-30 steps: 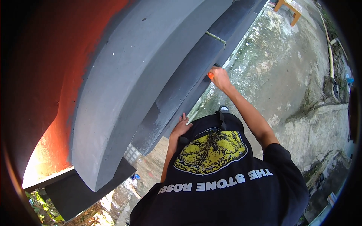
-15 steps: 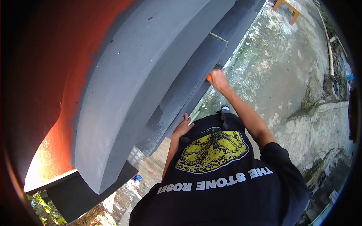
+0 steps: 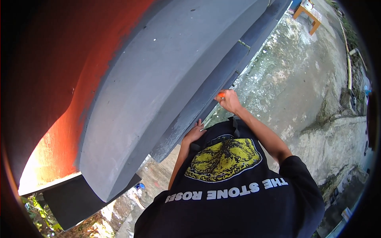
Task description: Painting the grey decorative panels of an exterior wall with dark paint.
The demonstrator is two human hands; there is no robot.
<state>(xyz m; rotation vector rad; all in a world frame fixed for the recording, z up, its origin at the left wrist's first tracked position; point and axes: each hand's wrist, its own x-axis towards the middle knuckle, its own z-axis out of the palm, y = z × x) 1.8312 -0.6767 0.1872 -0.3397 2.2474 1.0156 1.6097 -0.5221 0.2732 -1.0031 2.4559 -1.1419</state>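
Clearly orange handle (image 3: 221,95) in right hand (image 3: 229,102); left hand (image 3: 193,134) apart, beside ledge (image 3: 178,129).

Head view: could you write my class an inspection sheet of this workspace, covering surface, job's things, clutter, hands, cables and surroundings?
Surface: grey ledge, with a pale, rough-looking patch toward its lower end
Job's things: small orange object, mostly hidden by the right hand
Clutter: brown table, upper right; blue object, lower left, too small to identify
Hands: right closed on the orange object; left hand open at the ledge's lower edge, contact unclear
Cables: nothing seen
Surroundings: stained concrete ground, red-orange wall, green plants
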